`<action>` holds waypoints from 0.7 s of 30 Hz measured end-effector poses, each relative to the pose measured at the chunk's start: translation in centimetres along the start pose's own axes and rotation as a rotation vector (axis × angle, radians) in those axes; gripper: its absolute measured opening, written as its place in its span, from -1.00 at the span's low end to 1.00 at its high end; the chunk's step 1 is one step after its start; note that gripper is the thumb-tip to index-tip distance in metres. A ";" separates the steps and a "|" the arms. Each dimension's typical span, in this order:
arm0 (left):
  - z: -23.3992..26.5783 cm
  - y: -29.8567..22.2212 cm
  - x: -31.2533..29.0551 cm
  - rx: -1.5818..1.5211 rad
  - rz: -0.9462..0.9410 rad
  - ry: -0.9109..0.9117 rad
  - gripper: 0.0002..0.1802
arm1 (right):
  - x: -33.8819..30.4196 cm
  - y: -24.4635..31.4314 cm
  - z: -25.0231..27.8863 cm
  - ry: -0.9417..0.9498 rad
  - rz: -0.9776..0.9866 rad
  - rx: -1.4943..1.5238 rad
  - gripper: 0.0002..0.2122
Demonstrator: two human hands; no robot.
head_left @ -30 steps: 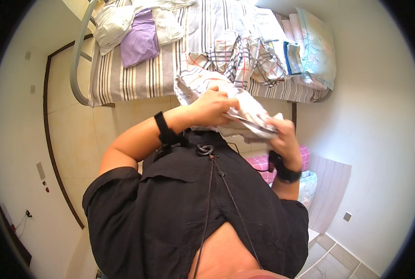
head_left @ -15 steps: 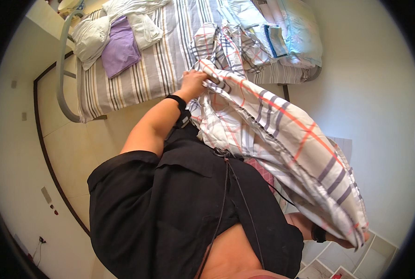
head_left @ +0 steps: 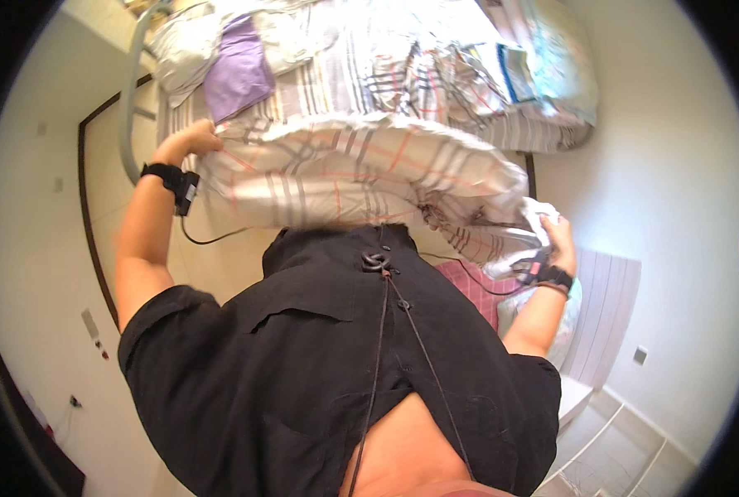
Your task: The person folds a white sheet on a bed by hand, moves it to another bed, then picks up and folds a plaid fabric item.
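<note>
Two hands [head_left: 193, 142] — one left, one right — and one plaid cloth [head_left: 349, 153] held between them. Two black wristbands [head_left: 165, 175], one black shirt [head_left: 311, 381]. One bed [head_left: 300, 95], carrying one purple cloth [head_left: 239, 76] and several other fabrics [head_left: 423, 79] — too overlapped and glaring to count.

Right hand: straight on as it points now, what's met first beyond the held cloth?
Beyond the plaid cloth, the right hand would probably meet the striped bedsheet; depth is unclear, so it might pass above.
</note>
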State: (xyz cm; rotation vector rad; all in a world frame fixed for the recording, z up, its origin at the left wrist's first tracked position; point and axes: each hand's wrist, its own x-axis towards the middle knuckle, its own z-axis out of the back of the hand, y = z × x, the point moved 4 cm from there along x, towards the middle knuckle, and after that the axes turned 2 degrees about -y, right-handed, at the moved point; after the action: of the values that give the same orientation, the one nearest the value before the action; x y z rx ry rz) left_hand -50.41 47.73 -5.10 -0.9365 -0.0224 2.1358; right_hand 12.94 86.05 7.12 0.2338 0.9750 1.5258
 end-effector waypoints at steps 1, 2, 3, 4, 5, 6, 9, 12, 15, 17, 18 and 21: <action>-0.8 -1.8 -1.8 -0.459 0.117 0.105 -0.73 | 0.5 -1.4 -1.9 0.004 -0.084 0.145 -0.72; -1.1 -2.4 -4.0 -0.673 0.178 0.067 -0.72 | 0.1 0.4 -5.3 0.011 -0.090 0.366 -0.72; -1.5 -3.0 -5.7 -0.887 0.233 0.029 -0.72 | -0.6 2.3 -8.1 0.010 -0.108 0.582 -0.72; -1.8 -4.0 -6.8 -0.884 0.250 0.042 -0.72 | 0.1 2.8 -9.4 0.071 -0.135 0.720 -0.71; -1.6 -5.7 -7.5 -1.086 0.175 0.055 -0.72 | 1.0 3.9 -10.5 0.131 -0.153 0.856 -0.71; -1.3 -7.4 -7.8 -1.285 0.094 0.068 -0.72 | 1.5 5.0 -11.1 0.146 -0.053 0.933 -0.69; -0.8 -11.3 -8.1 -1.502 -0.101 0.022 -0.71 | -1.5 12.8 -14.8 0.354 0.017 0.912 -0.69; -0.1 -15.6 -7.2 -1.699 -0.375 0.101 -0.67 | -3.3 16.5 -17.6 0.508 0.138 1.007 -0.73; 2.1 -20.2 -7.5 -1.773 -0.451 -0.062 -0.57 | -4.0 18.2 -18.5 0.561 0.031 1.284 -0.73; 1.8 -21.8 -6.9 -1.724 -0.515 -0.003 -0.38 | -5.5 19.9 -18.7 0.709 -0.053 1.340 -0.73; 1.0 -22.5 -6.7 -1.702 -0.402 -0.043 -0.25 | -5.1 19.7 -19.1 0.707 -0.033 1.348 -0.74; -1.7 -24.3 -5.7 -1.400 -0.365 0.054 -0.18 | -3.8 18.8 -19.9 0.519 0.080 1.256 -0.73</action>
State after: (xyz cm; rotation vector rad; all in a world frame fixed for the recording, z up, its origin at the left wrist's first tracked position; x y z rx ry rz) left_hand -30.98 60.24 4.60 -1.5327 -1.6714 1.5379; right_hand -12.74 75.98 9.03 0.7757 2.2806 0.8415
